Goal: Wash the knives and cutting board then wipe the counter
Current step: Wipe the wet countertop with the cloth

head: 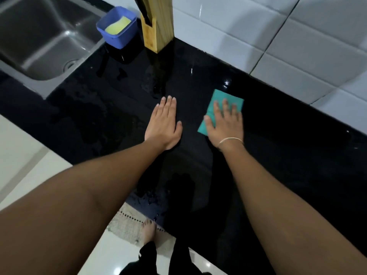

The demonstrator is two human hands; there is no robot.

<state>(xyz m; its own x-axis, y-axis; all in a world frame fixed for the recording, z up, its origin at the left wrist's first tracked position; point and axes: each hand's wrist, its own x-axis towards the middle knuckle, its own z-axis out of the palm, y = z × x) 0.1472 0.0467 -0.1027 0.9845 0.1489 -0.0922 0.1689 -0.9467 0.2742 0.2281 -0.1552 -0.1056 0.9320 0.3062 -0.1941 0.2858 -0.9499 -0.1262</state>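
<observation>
Right hand (225, 124): flat, palm down, fingers spread, pressed onto a folded teal cloth (220, 108); nothing is pinched or gripped, the cloth is only pinned beneath the palm and fingers, its far corner and left edge showing past the fingertips and thumb. A thin bracelet (230, 140) circles the wrist. Left hand (163, 126): flat, palm down, fingers together and extended, resting empty on the counter (288, 155), just beside the right hand with a strip of bare surface between them. Counter: glossy black, running from the sink to the right edge of view; wet patches and droplets show toward the sink side and along the near edge, and the cloth lies on the half toward the wall. Knife block (157, 34): light wood, upright against the wall at the back of the counter, well beyond the left hand, with a dark handle in its slot. Blue tub (117, 28): just beside the block on the sink side, holding a yellow sponge (118, 26). Sink (39, 40): stainless steel, far left, drain visible. Wall (278, 36): white tile, bordering the counter behind the cloth. No object lies between either hand and the cloth. Below the counter edge: a bare foot (149, 231) on a pale mat (129, 225).
</observation>
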